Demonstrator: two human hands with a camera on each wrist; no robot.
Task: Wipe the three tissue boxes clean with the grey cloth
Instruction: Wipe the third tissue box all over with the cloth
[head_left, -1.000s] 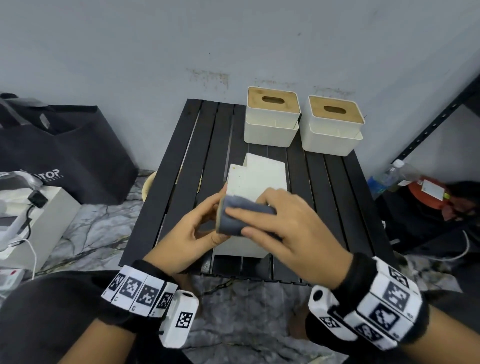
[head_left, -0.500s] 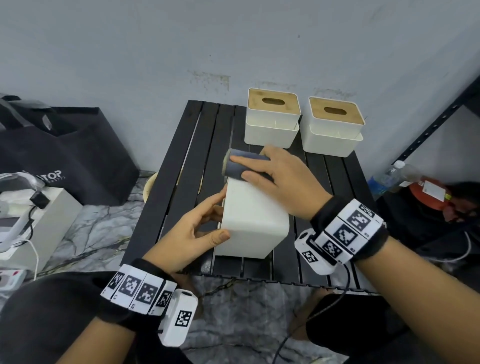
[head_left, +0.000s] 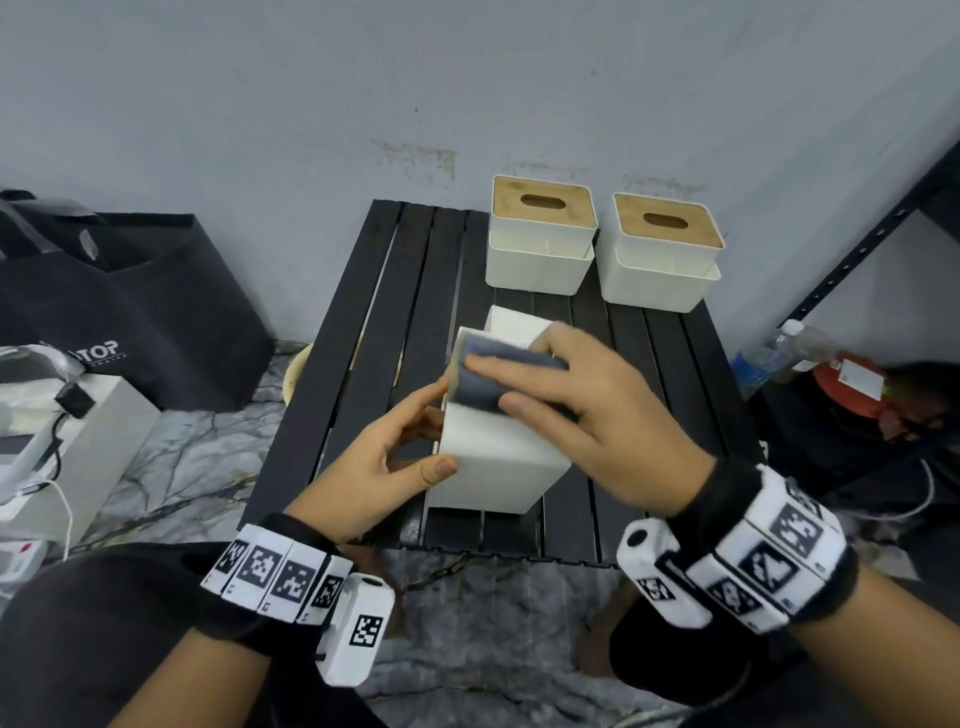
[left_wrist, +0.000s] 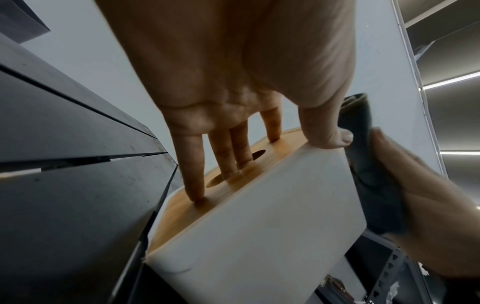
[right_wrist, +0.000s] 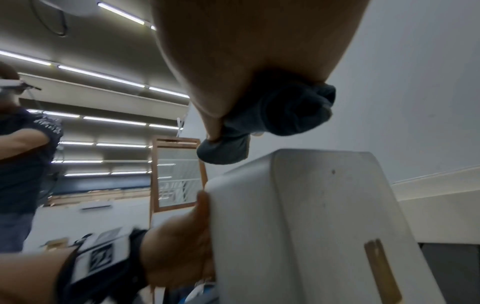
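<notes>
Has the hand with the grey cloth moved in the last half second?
Yes. The right hand with the cloth has slid back toward the person along the tipped box, away from the two boxes standing by the wall.

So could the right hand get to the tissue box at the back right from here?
Probably yes: the right hand, holding the grey cloth, has only bare table slats between it and the back-right tissue box.
</notes>
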